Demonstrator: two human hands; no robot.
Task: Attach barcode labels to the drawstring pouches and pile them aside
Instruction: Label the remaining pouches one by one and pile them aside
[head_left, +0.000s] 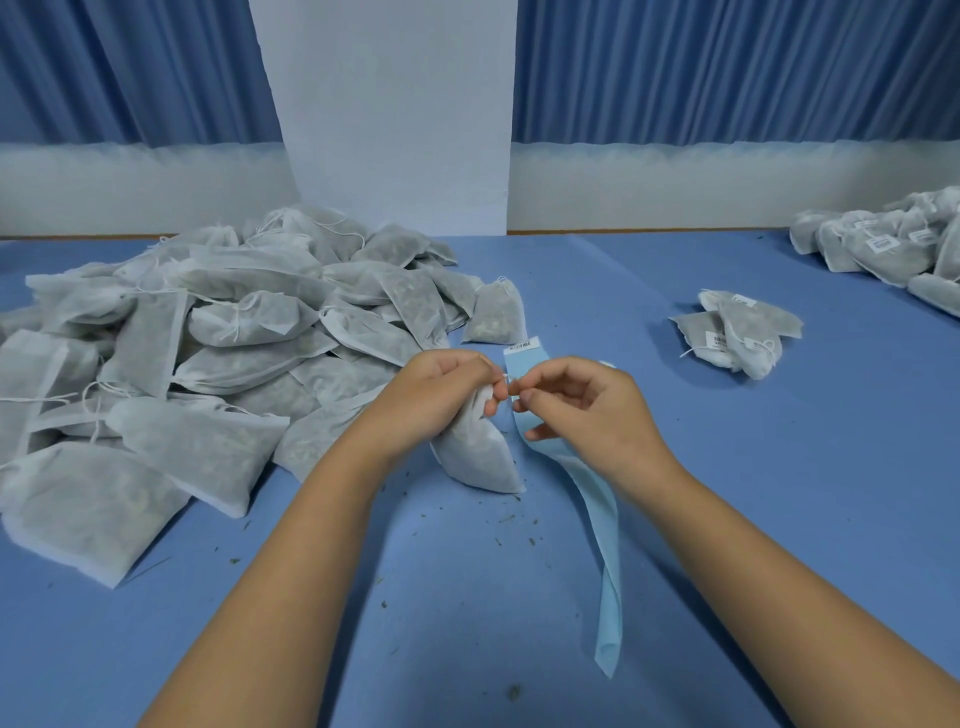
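Head view: the left hand (441, 395) curls its fingers round a pouch (480, 452) resting on the blue worktop (727, 467). Just beside it, the right hand (587, 410) pinches the label strip (600, 514). Labelled pouches (737, 332) lie well apart, to the right.

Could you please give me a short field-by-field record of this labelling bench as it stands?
left hand: grips the top of a pouch, lower end on the table
right hand: pinches the blue label strip
barcode label: one, at the strip's far end
unlabelled pile: left of the hands
labelled pouches: small group to the right; larger pile at far right
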